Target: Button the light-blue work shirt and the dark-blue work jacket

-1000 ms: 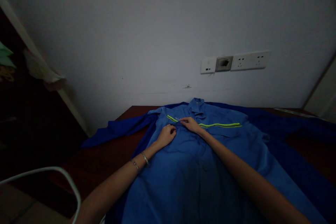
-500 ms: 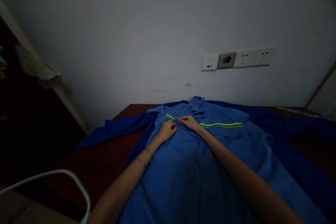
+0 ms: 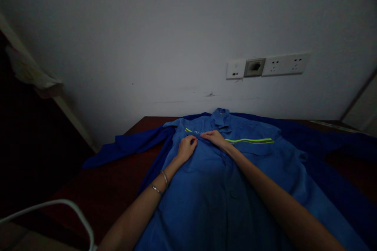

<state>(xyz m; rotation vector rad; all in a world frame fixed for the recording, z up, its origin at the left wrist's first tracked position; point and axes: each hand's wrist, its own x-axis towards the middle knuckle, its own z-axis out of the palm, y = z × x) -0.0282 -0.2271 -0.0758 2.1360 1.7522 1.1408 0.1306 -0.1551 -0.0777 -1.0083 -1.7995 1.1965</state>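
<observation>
A light blue work shirt [image 3: 200, 188] with a collar and yellow-green chest stripes lies spread out, front side up. Both hands are at its chest, by the stripe and white lettering on the left. My left hand [image 3: 187, 147] pinches the shirt's cloth there, fingers closed. Close beside it, my right hand [image 3: 213, 138] also pinches the cloth between thumb and fingers. Whether a pocket flap or a button lies between the fingertips is too small to tell. Darker blue cloth with long sleeves [image 3: 126, 147] shows beneath the shirt on both sides.
The dark red tabletop [image 3: 118, 180] meets a pale wall [image 3: 176, 47] at the back. Wall sockets [image 3: 282, 64] are set above the table. A white curved tube [image 3: 59, 202] stands at the lower left. Cloth [image 3: 33, 70] hangs at the far left.
The view has shifted slightly. Both hands stay pinching the shirt's chest, with only a small movement of the fingers; a little more of the white lettering shows.
</observation>
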